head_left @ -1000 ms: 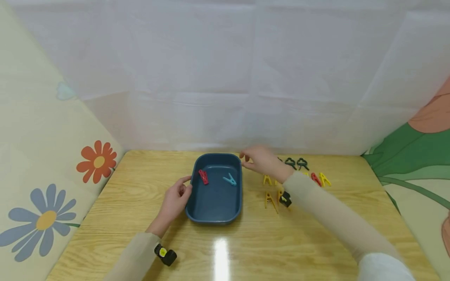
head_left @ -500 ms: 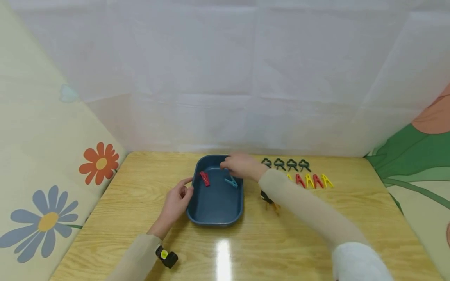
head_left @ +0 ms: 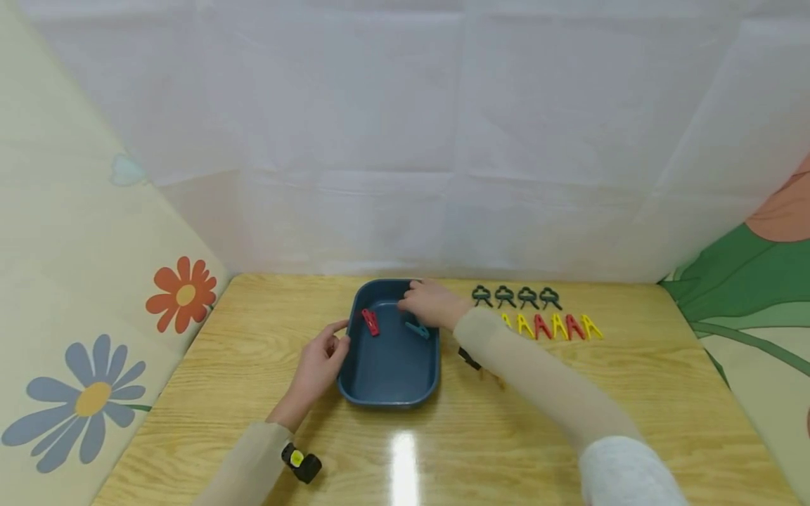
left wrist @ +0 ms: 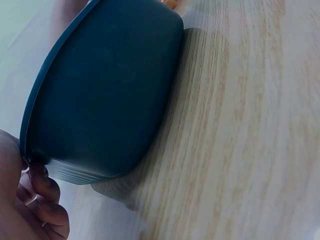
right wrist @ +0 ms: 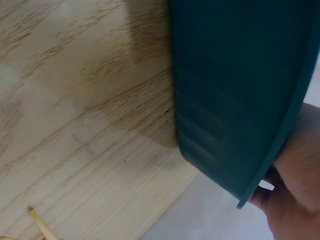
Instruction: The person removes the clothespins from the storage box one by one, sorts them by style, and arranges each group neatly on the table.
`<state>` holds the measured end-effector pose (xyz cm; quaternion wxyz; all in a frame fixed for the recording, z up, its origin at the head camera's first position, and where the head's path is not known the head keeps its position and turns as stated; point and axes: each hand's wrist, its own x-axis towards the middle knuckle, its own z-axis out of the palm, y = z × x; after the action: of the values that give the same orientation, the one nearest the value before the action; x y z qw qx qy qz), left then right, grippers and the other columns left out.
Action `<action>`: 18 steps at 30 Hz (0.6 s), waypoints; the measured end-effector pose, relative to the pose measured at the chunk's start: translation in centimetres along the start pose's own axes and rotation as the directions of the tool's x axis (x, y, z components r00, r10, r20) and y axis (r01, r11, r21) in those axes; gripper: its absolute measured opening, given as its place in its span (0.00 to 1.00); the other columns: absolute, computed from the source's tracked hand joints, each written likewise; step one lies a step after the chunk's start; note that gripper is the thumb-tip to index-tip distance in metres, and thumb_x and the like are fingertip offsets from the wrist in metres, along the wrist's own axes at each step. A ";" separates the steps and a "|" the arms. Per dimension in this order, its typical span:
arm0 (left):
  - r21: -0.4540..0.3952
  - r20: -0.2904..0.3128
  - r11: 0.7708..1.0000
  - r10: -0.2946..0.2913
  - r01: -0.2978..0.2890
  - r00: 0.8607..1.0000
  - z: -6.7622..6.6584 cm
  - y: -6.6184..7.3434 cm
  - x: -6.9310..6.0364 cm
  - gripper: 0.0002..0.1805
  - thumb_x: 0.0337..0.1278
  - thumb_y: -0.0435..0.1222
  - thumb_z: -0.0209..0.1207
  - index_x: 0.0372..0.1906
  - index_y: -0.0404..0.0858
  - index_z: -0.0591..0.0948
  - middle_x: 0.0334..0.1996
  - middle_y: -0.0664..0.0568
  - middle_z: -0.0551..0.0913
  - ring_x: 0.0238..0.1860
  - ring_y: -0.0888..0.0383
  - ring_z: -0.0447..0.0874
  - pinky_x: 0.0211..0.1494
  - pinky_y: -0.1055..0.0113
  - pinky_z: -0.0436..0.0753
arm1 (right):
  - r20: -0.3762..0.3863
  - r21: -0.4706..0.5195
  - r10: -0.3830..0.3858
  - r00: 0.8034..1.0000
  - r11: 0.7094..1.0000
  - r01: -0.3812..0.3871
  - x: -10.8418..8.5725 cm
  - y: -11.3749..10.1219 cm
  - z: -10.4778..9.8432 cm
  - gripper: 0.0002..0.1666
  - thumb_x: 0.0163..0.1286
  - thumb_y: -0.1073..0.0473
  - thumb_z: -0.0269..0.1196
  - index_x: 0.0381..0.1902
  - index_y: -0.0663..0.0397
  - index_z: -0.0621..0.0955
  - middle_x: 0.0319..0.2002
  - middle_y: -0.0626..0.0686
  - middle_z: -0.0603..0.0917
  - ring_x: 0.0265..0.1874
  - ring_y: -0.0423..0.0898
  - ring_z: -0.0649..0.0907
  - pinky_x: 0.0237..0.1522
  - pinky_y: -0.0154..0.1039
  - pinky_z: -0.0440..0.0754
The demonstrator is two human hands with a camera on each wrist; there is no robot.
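A dark blue plastic basin [head_left: 387, 404] stands on the wooden table. In it lie a red clothespin [head_left: 370, 322] near the left wall and a light blue clothespin [head_left: 417, 329] near the right wall. My left hand [head_left: 318, 357] grips the basin's left rim; the left wrist view shows the curled fingers [left wrist: 50, 210] just under that edge. Across the basin's far right corner reaches my right hand [head_left: 436, 303], bent fingers inside, above the light blue clothespin. In the right wrist view the rim hides most of these fingers, so whether they pinch anything is unclear.
Right of the basin, several dark green clips [head_left: 505, 296] form a row along the table's back. Before them runs a row of yellow and red clothespins [head_left: 541, 326]. Orange-yellow clothespins [head_left: 493, 379] show partly beneath my right forearm. A white sheet [head_left: 405, 154] hangs behind.
My right hand has moved left from outside the basin's far right corner, over the rim to the inside, and stays there. The left hand keeps its place at the rim.
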<state>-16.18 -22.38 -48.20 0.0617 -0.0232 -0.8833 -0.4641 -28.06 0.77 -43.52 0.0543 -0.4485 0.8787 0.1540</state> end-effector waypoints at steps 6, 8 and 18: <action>0.002 0.003 1.000 0.009 -0.009 1.000 -0.1 0.1 -0.1 0.20 0.75 0.30 0.56 0.67 0.29 0.77 0.22 0.53 0.72 0.22 0.60 0.68 0.26 0.69 0.68 | 0.060 0.003 0.013 0.998 1.000 -0.013 0.2 -0.3 0.0 0.20 0.81 0.61 0.58 0.66 0.41 0.82 0.59 0.48 0.85 0.59 0.51 0.79 0.67 0.47 0.73; -0.004 -0.001 1.000 0.013 -0.013 1.000 0.0 0.2 -0.2 0.20 0.75 0.30 0.56 0.66 0.29 0.77 0.21 0.53 0.72 0.21 0.60 0.68 0.26 0.69 0.68 | 0.076 0.017 0.021 0.997 1.000 -0.023 0.2 -0.4 -0.1 0.20 0.81 0.61 0.58 0.66 0.41 0.82 0.59 0.49 0.85 0.60 0.51 0.79 0.67 0.48 0.73; -0.009 -0.004 1.000 0.006 -0.006 1.000 -0.1 0.2 -0.2 0.20 0.74 0.30 0.56 0.66 0.29 0.78 0.21 0.53 0.72 0.21 0.60 0.68 0.26 0.69 0.68 | 0.091 0.114 0.033 0.995 0.993 -0.044 -0.2 -0.6 -0.6 0.19 0.77 0.60 0.63 0.63 0.42 0.83 0.57 0.47 0.87 0.60 0.52 0.80 0.68 0.50 0.73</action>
<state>-15.93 -22.35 -47.98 0.0649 -0.0251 -0.8811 -0.4678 -27.42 0.41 -42.99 0.1162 -0.4204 0.8914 0.1235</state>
